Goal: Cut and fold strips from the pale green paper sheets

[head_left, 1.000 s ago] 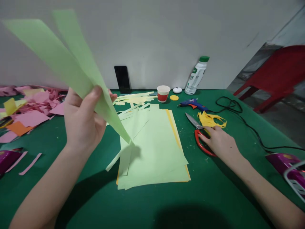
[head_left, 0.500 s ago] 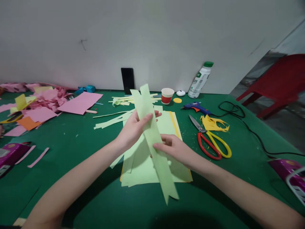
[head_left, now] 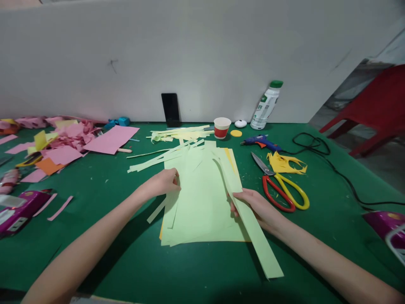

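My right hand [head_left: 253,204] grips long light green paper strips [head_left: 253,228] between thumb and fingers, slanting toward the front right. They look like more than one layer, parted along the left side. Beneath lies a stack of light green paper sheets [head_left: 205,190], with yellow-orange edges showing. At the stack's left side my left hand [head_left: 164,181] has its fingers curled together, touching the paper beside a narrow green strip [head_left: 173,211]; what it pinches, if anything, is hidden. Thin green strips [head_left: 152,161] fan out behind that hand.
Scissors [head_left: 278,181], yellow paper scrap [head_left: 286,163] and a corded blue glue gun [head_left: 261,142] lie right. Along the wall stand a paper cup [head_left: 222,128], a bottle [head_left: 266,105] and a phone [head_left: 171,109]. Pink paper [head_left: 112,139] and a purple device [head_left: 23,211] are left.
My hands have moved apart. The left let go of the long green strips and came down to the stack's left side; the right carried them lower and to the right.
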Tool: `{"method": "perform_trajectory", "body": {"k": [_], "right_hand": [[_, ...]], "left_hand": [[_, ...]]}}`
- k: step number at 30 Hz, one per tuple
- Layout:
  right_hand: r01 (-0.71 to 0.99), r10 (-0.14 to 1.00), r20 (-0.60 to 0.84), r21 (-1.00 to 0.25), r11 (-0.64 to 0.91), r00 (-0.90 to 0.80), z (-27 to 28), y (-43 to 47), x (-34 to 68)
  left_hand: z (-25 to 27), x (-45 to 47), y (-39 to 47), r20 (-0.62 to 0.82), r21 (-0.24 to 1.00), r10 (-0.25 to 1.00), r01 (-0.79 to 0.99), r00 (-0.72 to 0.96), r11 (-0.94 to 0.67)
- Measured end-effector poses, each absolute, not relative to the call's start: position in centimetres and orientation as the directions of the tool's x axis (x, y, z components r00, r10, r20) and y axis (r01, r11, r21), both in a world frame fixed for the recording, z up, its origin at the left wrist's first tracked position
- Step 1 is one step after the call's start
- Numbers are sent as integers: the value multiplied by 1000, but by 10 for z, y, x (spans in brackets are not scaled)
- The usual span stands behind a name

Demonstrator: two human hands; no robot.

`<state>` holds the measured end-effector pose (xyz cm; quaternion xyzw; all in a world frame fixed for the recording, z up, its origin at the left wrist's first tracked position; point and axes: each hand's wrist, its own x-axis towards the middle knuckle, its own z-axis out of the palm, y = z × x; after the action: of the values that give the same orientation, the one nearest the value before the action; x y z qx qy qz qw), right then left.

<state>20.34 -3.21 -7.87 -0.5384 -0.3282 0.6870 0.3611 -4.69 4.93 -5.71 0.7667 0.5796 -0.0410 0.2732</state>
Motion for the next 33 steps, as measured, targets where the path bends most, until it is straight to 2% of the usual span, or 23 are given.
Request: {"method": "perform_trajectory", "body": {"k": [6,14,21,33], "right_hand": [[-187,852,-492,-834,-520,-179,-83,-33,205],[-190,845,-502,-825,-532,-183,-81,-33,205],[-191,846,-500,-826,-530,-187,-81,-33,206],[-200,843,-497,-822,-533,-206,-84,-33,207]], "left_hand": [[-58,-46,56,-413,403,843,899,344,-170],[-52,-41,58,-407,369,842,907,355,-204],[-61,-34,63,-353,312,897,937,265,-153],[-52,-32,75,-363,297,880,933,306,-202]]}}
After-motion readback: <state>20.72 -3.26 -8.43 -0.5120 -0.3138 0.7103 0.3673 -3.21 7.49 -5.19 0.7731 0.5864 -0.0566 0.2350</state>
